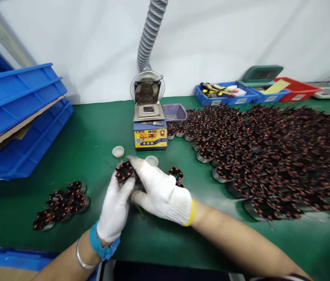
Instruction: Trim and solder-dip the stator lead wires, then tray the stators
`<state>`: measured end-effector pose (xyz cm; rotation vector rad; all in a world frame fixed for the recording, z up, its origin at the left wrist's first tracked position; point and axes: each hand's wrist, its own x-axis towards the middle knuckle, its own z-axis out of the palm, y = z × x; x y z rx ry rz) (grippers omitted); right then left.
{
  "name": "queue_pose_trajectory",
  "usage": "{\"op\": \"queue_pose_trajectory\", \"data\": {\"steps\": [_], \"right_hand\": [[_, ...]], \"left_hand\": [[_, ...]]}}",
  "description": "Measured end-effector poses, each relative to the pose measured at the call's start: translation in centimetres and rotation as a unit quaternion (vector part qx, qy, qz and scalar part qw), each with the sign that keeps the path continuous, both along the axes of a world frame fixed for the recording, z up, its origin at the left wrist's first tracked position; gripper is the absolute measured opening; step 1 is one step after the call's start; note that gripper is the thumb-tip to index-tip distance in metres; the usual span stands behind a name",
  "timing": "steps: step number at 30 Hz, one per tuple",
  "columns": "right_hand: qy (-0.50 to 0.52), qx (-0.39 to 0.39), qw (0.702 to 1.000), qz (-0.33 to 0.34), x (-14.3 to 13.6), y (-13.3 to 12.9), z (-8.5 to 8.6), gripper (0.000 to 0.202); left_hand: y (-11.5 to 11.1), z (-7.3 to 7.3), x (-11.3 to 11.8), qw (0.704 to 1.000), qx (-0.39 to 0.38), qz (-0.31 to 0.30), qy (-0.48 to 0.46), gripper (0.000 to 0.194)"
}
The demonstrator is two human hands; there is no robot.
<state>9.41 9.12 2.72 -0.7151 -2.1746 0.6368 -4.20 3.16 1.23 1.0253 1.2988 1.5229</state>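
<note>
The person's left hand (114, 210), gloved in white, is closed around a wound motor stator (125, 171), its copper coils and black insulator facing up. The right hand (165, 195) is partly curled against the stator's right side; its grip is hidden, so whether it pinches anything cannot be told. A thin greenish item (140, 212) shows below the fingers, too blurred to name. The stator sits between both hands, above the green counter (159, 244) and in front of a solder pot (150, 136).

What could go wrong follows from the layout. The smooth gloves could let the stator slip if the left hand loosens, and the fine wire ends could snag in the knit or bend. The right forearm passes near the dense mass of stators (270, 160), so a wide sweep could knock the nearest ones. The two small stators (176, 173) just beside the right glove could be nudged too, as could the round white dish (152, 160) near its fingers. If the pot is hot, as its lit display suggests, reaching over it risks a burn.

The pot's yellow panel seems to read "CM 558", with a brand word to its left too small to make out surely; red digits look like "425" or similar. White labels on the blue bins (216, 102) are illegible.
</note>
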Motion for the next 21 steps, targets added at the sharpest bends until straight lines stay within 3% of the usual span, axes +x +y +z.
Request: {"op": "queue_pose_trajectory", "data": {"steps": [3,6,7,9,11,13,16,21], "right_hand": [[0.045,0.018,0.999,-0.003,-0.6,-0.1,-1.0,0.061],[0.013,0.044,0.999,0.003,0.2,0.6,-0.5,0.061],[-0.011,0.058,0.998,0.012,0.6,0.9,-0.3,0.063],[-0.05,0.09,0.994,0.04,1.1,1.6,0.0,0.063],[-0.058,0.128,0.988,0.07,1.5,2.1,0.1,0.061],[-0.055,0.174,0.981,0.069,1.9,2.5,0.2,0.057],[-0.076,0.234,0.969,0.037,2.7,3.0,0.8,0.054],[-0.131,0.274,0.953,0.021,3.9,3.9,1.7,0.053]], "left_hand": [[-0.4,0.1,0.1,0.999,0.012,-0.029,0.04,0.052],[-0.1,-0.3,-0.7,0.987,0.081,0.003,0.142,0.076],[0.1,-0.4,-1.2,0.972,0.119,0.024,0.204,0.088],[0.6,-0.5,-2.2,0.914,0.2,0.032,0.351,0.102],[0.9,-0.5,-3.0,0.849,0.242,0.014,0.47,0.098],[1.2,-0.3,-3.5,0.824,0.222,0.014,0.521,0.078],[1.2,0.3,-3.5,0.85,0.144,0.0,0.506,0.029],[-0.1,2.2,-3.3,0.933,0.105,-0.114,0.325,0.015]]}}
